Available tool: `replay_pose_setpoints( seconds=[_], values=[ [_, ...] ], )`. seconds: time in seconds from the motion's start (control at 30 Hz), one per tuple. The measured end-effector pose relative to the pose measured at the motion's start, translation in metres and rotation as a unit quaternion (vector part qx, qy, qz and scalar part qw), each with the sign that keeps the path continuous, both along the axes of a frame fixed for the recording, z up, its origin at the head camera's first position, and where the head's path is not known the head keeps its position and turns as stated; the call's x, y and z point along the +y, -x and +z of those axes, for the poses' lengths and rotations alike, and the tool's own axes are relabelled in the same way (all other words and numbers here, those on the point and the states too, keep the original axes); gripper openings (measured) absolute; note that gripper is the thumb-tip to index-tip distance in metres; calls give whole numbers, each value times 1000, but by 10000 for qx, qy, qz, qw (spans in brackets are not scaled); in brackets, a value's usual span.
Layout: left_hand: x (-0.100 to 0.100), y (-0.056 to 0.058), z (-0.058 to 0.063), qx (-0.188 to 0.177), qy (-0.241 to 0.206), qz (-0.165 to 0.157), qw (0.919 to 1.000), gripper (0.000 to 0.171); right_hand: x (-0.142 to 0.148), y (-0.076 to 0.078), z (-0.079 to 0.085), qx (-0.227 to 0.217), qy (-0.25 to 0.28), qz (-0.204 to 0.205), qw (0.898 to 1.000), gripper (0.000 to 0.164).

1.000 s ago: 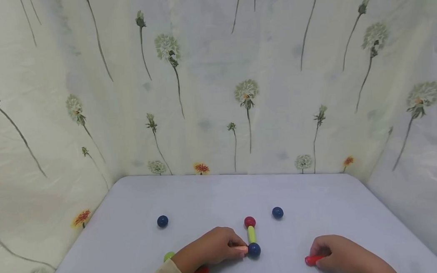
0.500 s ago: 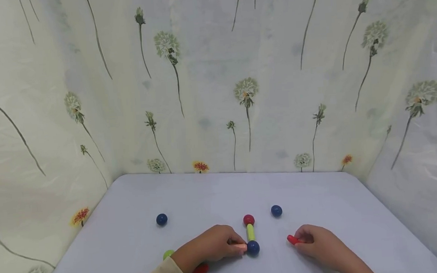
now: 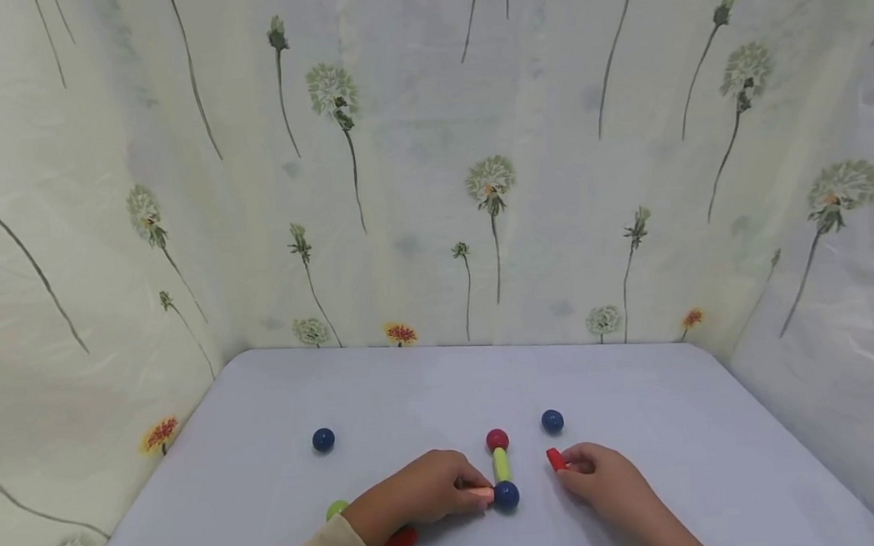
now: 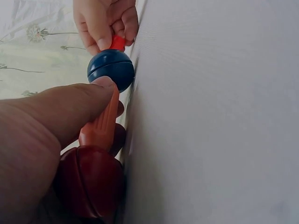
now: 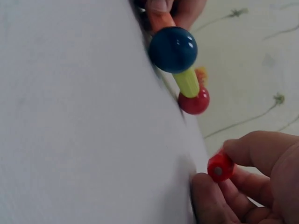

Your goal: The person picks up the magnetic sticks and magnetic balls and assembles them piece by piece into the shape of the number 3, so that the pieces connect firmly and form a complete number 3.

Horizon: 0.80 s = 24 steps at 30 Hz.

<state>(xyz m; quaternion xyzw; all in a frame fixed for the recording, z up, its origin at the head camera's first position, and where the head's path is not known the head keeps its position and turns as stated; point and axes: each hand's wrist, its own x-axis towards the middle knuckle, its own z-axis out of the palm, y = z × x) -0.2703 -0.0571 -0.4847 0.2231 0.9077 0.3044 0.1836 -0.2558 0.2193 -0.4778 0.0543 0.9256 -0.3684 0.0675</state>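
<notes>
My left hand (image 3: 438, 487) pinches an orange magnetic stick (image 4: 100, 126) between thumb and fingers. One end of that stick meets a blue ball (image 3: 506, 496); a dark red ball (image 4: 96, 184) sits at its other end, near my palm in the left wrist view. From the blue ball a yellow-green stick (image 3: 501, 464) runs away from me to a second red ball (image 3: 496, 440). To the right of these joined pieces, my right hand (image 3: 607, 480) pinches a red magnetic stick (image 5: 220, 168) by thumb and fingertips, a grey dot showing on its end.
Two loose blue balls lie farther back on the white table (image 3: 429, 390): a left one (image 3: 323, 439) and a right one (image 3: 552, 421). A green ball (image 3: 336, 508) and another red stick (image 3: 402, 541) are partly hidden by my left arm. Flowered cloth (image 3: 401, 183) encloses the table.
My right hand has moved left and away from me, carrying the red stick closer to the joined pieces and turning it. My left hand keeps its hold and stays in place.
</notes>
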Motion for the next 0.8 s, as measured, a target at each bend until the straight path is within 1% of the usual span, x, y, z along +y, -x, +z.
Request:
replay_pose_setpoints(
  seconds=[0.1, 0.23, 0.4, 0.57, 0.63, 0.8],
  values=[
    [1, 0, 1, -2, -24, -2, 10000, 18, -8, 3, 2, -58, 85, -173, 9998, 32],
    [2, 1, 2, -27, -12, 23, 10000, 18, -18, 8, 8, -49, 237, -263, 9994, 35],
    [1, 1, 1, -33, -39, 33, 10000, 18, -31, 16, 14, 199, 325, -245, 9990, 38],
    [0, 1, 0, -20, -112, 25, 9999, 18, -47, 27, 15, 425, 739, -289, 9959, 36],
    [0, 1, 0, -21, -158, 9, 9999, 18, -52, 31, 14, 515, 839, -358, 9945, 36],
    [-1, 2, -3, 30, -182, -38, 9998, 18, -63, 38, 13, 685, 878, -643, 9917, 36]
  ],
)
